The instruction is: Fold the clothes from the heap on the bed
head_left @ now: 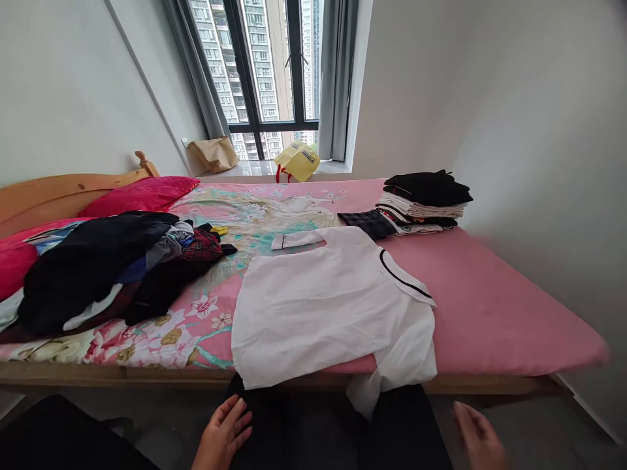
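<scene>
A white long-sleeved shirt [313, 307] with black trim on its collar lies spread across the near side of the bed. One of its sleeves hangs over the bed's front edge, and the other lies toward the back. My left hand [223, 434] is below the shirt's lower left corner, apart from it, fingers loosely spread with nothing in them. Off to the right of the hanging sleeve, my right hand [480, 437] is also free of the cloth. Its fingers are slightly bent and a little blurred, and no object shows in them.
A loose heap of dark clothes [98, 267] lies on the left of the bed. Folded clothes [424, 202] are stacked at the back right, beside a dark checked folded garment [367, 223]. A brown paper bag [215, 155] and a yellow bag [298, 161] stand by the window.
</scene>
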Demonstrator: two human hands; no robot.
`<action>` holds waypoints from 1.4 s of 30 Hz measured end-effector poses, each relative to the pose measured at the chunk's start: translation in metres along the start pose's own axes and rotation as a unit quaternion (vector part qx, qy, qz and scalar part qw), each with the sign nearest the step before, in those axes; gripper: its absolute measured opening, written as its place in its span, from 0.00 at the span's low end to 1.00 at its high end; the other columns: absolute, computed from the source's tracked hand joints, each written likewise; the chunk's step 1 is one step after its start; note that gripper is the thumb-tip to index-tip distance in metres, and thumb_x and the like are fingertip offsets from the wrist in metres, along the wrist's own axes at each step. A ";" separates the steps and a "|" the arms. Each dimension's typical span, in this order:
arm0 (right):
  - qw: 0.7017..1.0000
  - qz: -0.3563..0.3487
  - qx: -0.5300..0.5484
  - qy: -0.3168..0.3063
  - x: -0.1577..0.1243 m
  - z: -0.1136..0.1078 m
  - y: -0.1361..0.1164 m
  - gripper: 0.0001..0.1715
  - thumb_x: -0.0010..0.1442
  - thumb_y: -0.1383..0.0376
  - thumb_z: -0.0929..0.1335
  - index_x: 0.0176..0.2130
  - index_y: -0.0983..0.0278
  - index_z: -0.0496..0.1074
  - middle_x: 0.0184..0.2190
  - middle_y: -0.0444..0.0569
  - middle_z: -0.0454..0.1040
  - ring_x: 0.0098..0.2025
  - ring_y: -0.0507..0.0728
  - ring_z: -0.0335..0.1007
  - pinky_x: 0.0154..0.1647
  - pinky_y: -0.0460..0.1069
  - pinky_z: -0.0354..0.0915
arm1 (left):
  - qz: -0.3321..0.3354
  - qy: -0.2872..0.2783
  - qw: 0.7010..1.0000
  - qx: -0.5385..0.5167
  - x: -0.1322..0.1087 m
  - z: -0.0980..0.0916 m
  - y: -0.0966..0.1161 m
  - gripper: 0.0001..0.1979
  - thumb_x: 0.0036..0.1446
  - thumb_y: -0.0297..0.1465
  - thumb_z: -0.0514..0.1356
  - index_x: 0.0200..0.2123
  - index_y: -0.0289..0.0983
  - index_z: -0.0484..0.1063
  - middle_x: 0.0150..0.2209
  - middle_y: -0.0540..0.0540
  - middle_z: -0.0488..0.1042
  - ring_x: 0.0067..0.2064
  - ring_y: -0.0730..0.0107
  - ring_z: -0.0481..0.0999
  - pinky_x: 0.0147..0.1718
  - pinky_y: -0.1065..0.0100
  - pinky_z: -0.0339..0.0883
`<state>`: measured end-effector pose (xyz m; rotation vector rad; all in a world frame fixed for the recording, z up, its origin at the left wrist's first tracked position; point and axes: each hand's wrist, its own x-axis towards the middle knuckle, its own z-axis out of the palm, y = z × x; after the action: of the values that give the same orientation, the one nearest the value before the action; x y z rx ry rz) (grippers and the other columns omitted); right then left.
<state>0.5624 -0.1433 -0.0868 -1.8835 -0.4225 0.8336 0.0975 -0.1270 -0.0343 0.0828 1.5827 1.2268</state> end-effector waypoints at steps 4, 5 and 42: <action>0.991 -0.045 -0.003 -0.128 -0.020 0.063 -0.041 0.29 0.30 0.52 0.75 0.33 0.63 0.72 0.32 0.52 0.77 0.42 0.66 0.72 0.44 0.56 0.67 | -0.057 -0.082 0.990 -0.096 0.002 0.019 0.003 0.13 0.50 0.25 0.63 0.41 0.37 0.69 0.40 0.41 0.75 0.40 0.59 0.78 0.39 0.58 0.73; 0.986 -0.045 -0.027 -0.157 -0.020 0.072 -0.045 0.28 0.30 0.53 0.75 0.32 0.64 0.73 0.31 0.53 0.77 0.42 0.67 0.72 0.44 0.55 0.66 | -0.073 -0.098 0.986 -0.117 0.004 0.025 0.002 0.11 0.51 0.25 0.61 0.40 0.36 0.69 0.39 0.41 0.75 0.40 0.59 0.78 0.40 0.57 0.73; 0.902 0.200 0.276 -0.266 -0.071 0.021 -0.057 0.12 0.44 0.54 0.71 0.22 0.60 0.74 0.23 0.45 0.77 0.31 0.61 0.75 0.32 0.53 0.71 | 0.011 -0.126 0.987 -0.103 0.010 0.028 0.005 0.13 0.43 0.20 0.61 0.34 0.38 0.74 0.30 0.52 0.79 0.29 0.68 0.78 0.31 0.68 0.76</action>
<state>0.5017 -0.1481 -0.0157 -1.2021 -0.0919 1.5739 0.1117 -0.1007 -0.0339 0.1177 1.2338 1.3361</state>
